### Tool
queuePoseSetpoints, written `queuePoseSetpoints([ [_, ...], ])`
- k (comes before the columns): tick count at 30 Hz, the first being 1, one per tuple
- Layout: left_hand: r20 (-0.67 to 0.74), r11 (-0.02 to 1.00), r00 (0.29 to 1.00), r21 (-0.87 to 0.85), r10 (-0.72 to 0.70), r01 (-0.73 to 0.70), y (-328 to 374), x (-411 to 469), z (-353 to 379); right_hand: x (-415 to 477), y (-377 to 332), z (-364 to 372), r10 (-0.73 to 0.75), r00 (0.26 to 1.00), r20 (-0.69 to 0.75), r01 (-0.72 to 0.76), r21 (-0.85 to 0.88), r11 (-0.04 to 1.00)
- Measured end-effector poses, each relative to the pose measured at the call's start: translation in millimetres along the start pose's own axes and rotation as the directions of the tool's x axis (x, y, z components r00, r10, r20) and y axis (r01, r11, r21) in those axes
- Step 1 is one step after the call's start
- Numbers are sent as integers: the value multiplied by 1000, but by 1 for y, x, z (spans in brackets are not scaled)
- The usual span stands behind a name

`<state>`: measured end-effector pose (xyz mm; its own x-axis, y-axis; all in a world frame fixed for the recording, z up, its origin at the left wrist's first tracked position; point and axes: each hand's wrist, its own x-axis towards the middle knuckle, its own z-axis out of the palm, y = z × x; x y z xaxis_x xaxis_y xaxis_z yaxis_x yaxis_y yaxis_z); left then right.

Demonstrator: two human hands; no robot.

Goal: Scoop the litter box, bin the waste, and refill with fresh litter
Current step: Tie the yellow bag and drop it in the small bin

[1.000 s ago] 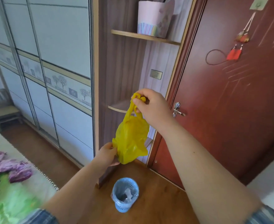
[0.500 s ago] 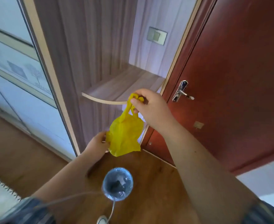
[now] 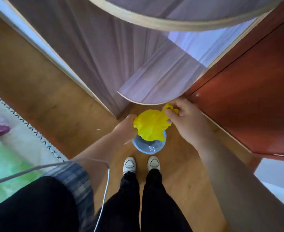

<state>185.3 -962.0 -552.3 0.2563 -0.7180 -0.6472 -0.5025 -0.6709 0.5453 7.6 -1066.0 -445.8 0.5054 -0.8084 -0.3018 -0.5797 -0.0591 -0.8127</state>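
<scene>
Two hands hold a yellow plastic bag (image 3: 150, 125) over the small blue wastebasket (image 3: 148, 147) on the wooden floor (image 3: 179, 181) — the right hand (image 3: 182, 118), arm stretched forward, pinches the knotted handles, while the left hand (image 3: 125, 127) grips the bag's side. Half a second ago the bag hung clear of the basket; now it overlaps the rim, just ahead of the person's white shoes (image 3: 129, 164).

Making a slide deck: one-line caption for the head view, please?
Left hand and right hand hold a yellow bag over a blue bin.
</scene>
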Motion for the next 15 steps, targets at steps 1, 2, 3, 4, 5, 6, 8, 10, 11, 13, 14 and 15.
queuePoseSetpoints([
  [1, 27, 999, 999, 25, -33, 32, -9, 12, 10, 9, 22, 13, 27, 999, 36, -26, -33, 999],
  [2, 51, 997, 997, 40, -63, 61, -18, 23, 21, 16, 43, 28, 61, 996, 71, -56, -75, 996],
  [3, 74, 995, 993, 49, -87, 84, -28, 34, 31, 24, 63, 43, 84, 991, 100, -72, -116, 991],
  [4, 92, 993, 990, 63, -103, 97, -37, 42, 43, 30, 83, 59, 109, 985, 135, -87, -159, 983],
  [5, 111, 989, 986, 92, -127, 117, -47, 50, 53, 37, 105, 74, 142, 976, 166, -109, -193, 975],
  [6, 118, 983, 983, 132, -141, 125, -57, 57, 63, 46, 125, 90, 185, 965, 187, -142, -223, 964],
  [8, 118, 972, 980, 191, -160, 136, -74, 68, 79, 59, 164, 119, 278, 938, 205, -218, -272, 937],
  [10, 88, 958, 980, 240, -181, 155, -93, 75, 94, 75, 202, 146, 341, 915, 217, -269, -305, 914],
  [11, 83, 952, 978, 258, -190, 163, -100, 76, 100, 81, 218, 155, 374, 900, 221, -295, -323, 899],
  [13, 77, 943, 978, 288, -196, 167, -114, 80, 110, 95, 253, 172, 432, 873, 225, -332, -376, 865],
  [14, 74, 939, 978, 304, -193, 162, -120, 80, 114, 101, 265, 178, 460, 857, 230, -350, -394, 850],
  [15, 75, 935, 979, 319, -189, 156, -125, 80, 117, 106, 275, 182, 488, 842, 227, -374, -406, 834],
])
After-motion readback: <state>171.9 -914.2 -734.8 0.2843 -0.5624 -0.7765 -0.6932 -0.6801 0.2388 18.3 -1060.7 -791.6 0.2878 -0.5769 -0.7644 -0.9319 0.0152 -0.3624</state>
